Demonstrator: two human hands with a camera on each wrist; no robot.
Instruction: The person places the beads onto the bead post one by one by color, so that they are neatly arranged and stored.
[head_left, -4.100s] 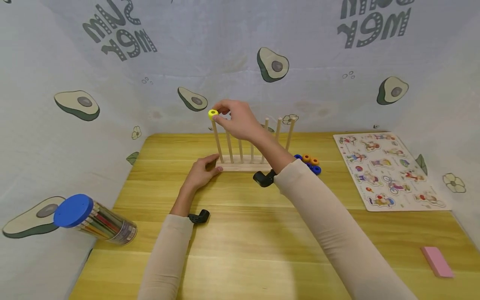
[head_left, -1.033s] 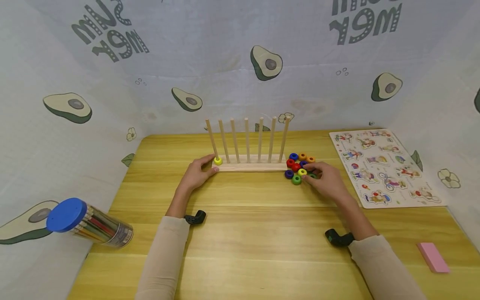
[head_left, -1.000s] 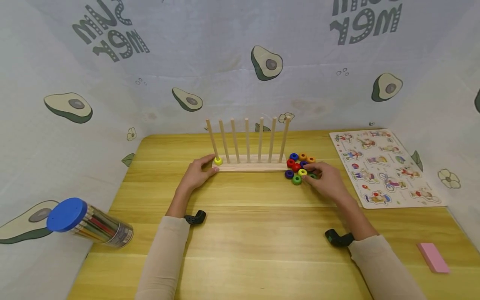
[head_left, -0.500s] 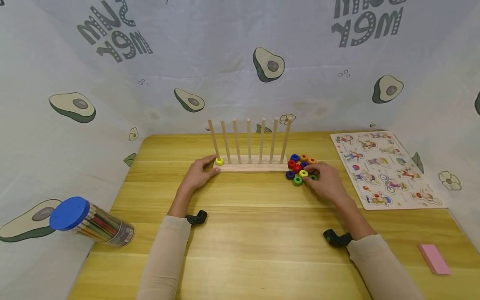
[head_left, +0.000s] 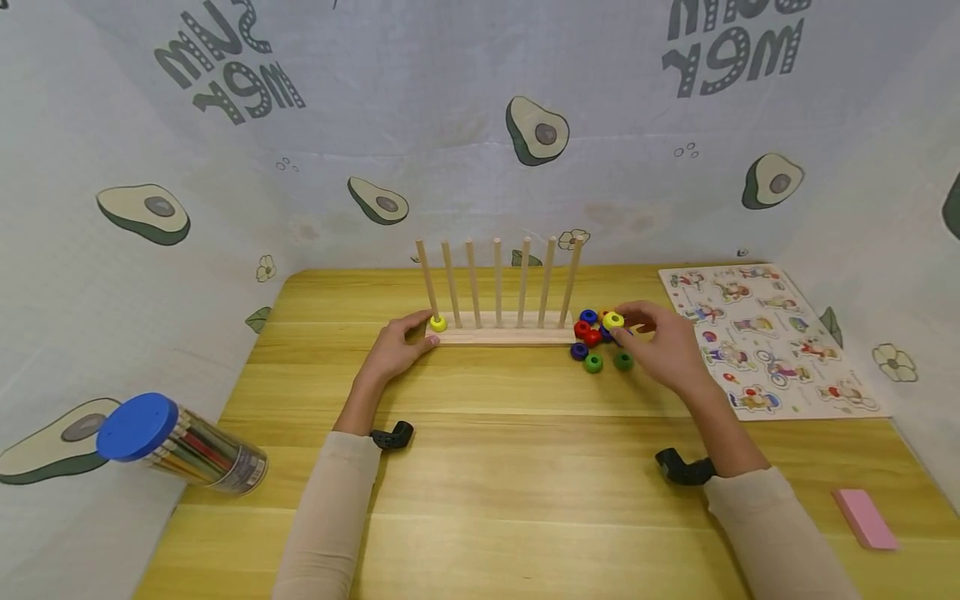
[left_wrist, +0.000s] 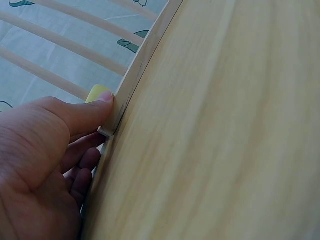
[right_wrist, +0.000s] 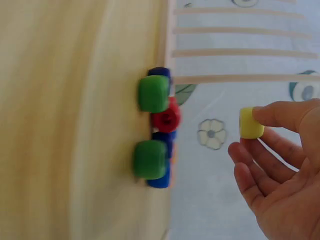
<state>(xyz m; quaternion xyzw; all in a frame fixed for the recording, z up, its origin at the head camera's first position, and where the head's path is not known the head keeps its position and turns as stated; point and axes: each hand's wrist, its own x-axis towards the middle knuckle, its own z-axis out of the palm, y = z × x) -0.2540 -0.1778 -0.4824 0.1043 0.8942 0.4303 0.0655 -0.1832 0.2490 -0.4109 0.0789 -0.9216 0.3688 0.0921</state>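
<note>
A wooden peg rack (head_left: pixel 498 335) with several upright pegs stands on the table. One yellow bead (head_left: pixel 438 323) sits at the foot of its leftmost peg. My left hand (head_left: pixel 392 348) grips the rack's left end between thumb and fingers; the left wrist view shows the thumb (left_wrist: pixel 95 112) at the base's corner. Above the pile on the right, my right hand (head_left: pixel 663 346) pinches a second yellow bead (head_left: pixel 613 320). In the right wrist view this yellow bead (right_wrist: pixel 251 123) hangs off the table between thumb and fingers. Below lie red (head_left: pixel 592 337), blue (head_left: pixel 579 351) and green beads (head_left: pixel 593 362).
A flat picture puzzle board (head_left: pixel 765 342) lies at the right back. On the left is a clear jar of pencils (head_left: pixel 202 450) with a blue lid. A pink block (head_left: pixel 865 518) rests at the right front. Patterned cloth (head_left: pixel 450 125) hangs behind the table.
Earlier, the first yellow bead was held at the leftmost peg's top; now it sits at the bottom. The right hand moved to the pile and has lifted a second yellow bead. The left hand stayed.
</note>
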